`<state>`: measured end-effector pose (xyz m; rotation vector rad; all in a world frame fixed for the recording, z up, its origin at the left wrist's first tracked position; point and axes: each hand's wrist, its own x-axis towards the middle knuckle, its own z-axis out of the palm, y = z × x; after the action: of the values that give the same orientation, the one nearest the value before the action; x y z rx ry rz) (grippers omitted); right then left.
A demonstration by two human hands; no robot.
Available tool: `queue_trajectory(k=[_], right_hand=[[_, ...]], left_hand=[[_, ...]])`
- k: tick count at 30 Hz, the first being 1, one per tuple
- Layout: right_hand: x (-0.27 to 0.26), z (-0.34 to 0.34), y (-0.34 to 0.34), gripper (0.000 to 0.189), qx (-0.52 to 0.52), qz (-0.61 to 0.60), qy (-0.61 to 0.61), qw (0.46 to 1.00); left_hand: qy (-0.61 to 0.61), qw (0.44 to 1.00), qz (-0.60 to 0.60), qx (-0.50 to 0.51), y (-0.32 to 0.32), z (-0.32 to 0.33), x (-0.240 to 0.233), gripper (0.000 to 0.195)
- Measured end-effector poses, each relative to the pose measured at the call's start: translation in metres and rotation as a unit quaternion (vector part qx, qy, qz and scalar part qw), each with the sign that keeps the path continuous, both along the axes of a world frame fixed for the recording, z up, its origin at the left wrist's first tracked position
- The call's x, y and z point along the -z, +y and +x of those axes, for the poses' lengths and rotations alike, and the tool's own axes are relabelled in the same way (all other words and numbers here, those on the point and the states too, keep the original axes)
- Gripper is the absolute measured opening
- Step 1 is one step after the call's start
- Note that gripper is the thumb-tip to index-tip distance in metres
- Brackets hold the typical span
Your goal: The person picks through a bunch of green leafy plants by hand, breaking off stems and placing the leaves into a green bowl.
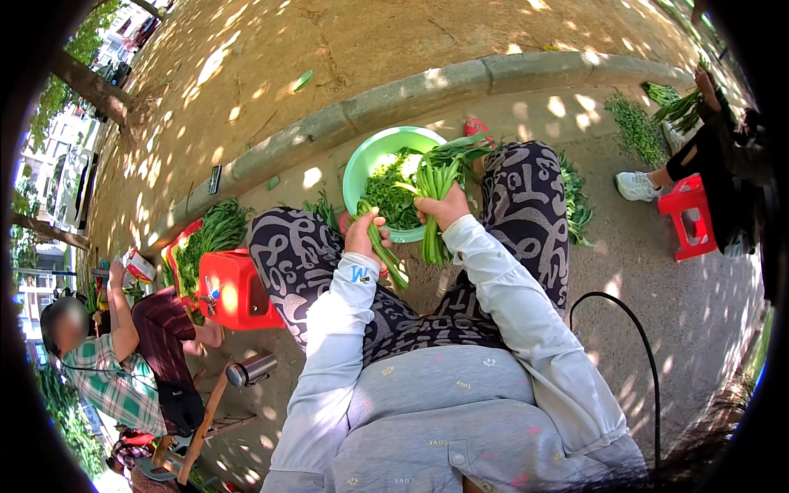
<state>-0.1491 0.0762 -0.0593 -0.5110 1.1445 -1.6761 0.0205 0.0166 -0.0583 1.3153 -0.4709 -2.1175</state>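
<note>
My left hand (365, 234) is closed around a few green vegetable stalks (389, 262) that slant down towards my lap. A thicker bunch of leafy green stalks (436, 179) is gripped in my right hand (445, 208), its leaves pointing up and right and the stem ends hanging down. Beyond both hands, between my knees, a light green plastic basin (355, 175) holds loose green leaves (391, 194). The bunch in my right hand partly covers the basin's right side.
A red plastic stool (225, 289) with small tools on it stands left, beside piled greens (223, 231). A seated person (114, 370) is further left; another sits far right by a red stool (689, 215). A phone (214, 179) lies by the stone curb (419, 86). More greens (574, 200) lie beside my right knee.
</note>
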Motion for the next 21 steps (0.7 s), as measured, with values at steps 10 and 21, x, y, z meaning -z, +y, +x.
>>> queue_trajectory(k=[10,21], right_hand=[[0.01,0.015,0.005,0.064,-0.122,0.057,0.232,0.963],[-0.006,0.017,0.009,0.071,-0.108,0.122,0.374,0.913]], left_hand=[[0.132,0.981,-0.117,0.085,0.005,0.0,0.023,0.029],[0.104,0.983,-0.123,0.083,0.011,-0.004,0.011,0.032]])
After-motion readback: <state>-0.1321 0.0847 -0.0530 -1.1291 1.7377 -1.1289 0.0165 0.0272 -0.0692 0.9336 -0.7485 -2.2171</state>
